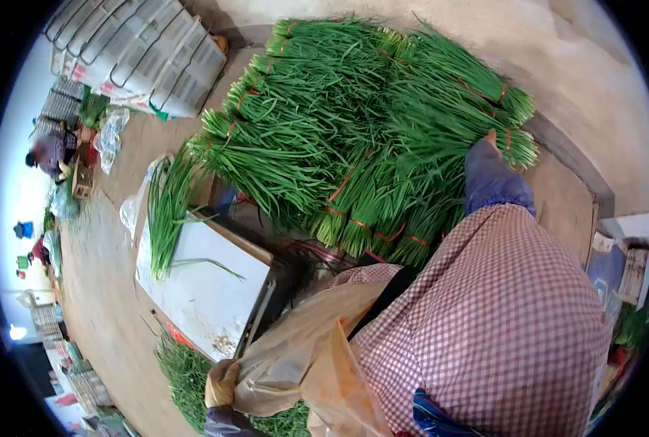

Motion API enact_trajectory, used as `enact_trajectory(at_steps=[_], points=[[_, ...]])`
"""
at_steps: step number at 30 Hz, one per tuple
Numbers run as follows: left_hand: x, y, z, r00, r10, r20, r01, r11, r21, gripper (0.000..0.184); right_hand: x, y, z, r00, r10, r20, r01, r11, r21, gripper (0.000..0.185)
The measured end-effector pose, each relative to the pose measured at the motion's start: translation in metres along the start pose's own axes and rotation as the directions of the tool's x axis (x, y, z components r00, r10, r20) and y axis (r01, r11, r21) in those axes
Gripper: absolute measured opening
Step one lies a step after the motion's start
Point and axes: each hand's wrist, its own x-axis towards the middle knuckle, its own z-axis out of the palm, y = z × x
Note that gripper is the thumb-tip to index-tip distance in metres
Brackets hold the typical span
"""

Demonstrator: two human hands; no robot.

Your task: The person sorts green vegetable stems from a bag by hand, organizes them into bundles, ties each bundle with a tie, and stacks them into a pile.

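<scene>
My right hand [491, 138] reaches out to the upper right and touches a bundle of long green stalks [441, 131] near its red band; its fingers are mostly hidden by the sleeve and the greens. My left hand [223, 383], in a tan glove, is at the bottom, closed on the edge of a clear plastic sheet [288, 349] that hangs over my lap. Just above this hand stands a white-topped board [208, 291] with a loose bunch of green stalks [168, 218] lying on its left part. Many banded bundles [302, 109] form a large pile beyond the board.
Stacked white crates [135, 51] stand at the upper left. Loose greens [179, 371] lie below the board. Another person [51, 153] is far off at the left, near clear bags [111, 138]. A wall [579, 80] borders the pile at the right.
</scene>
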Motion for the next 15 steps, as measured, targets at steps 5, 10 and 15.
enact_trajectory(at_steps=[5,10,15], points=[[-0.018,0.046,-0.001,0.966,-0.253,-0.041,0.256,0.963,0.087,0.043,0.040,-0.020,0.024,0.658,-0.442,0.610,0.752,0.342,-0.563,0.075],[-0.021,0.012,-0.009,0.996,-0.050,-0.067,0.053,0.998,0.036,0.040,0.059,-0.052,0.040,0.470,-0.278,0.838,0.790,-0.292,-0.540,0.062],[-0.050,0.015,-0.007,0.946,-0.104,-0.308,0.079,0.992,-0.095,0.037,-0.011,-0.075,0.070,0.420,-0.108,0.901,0.583,-0.729,-0.358,0.049]])
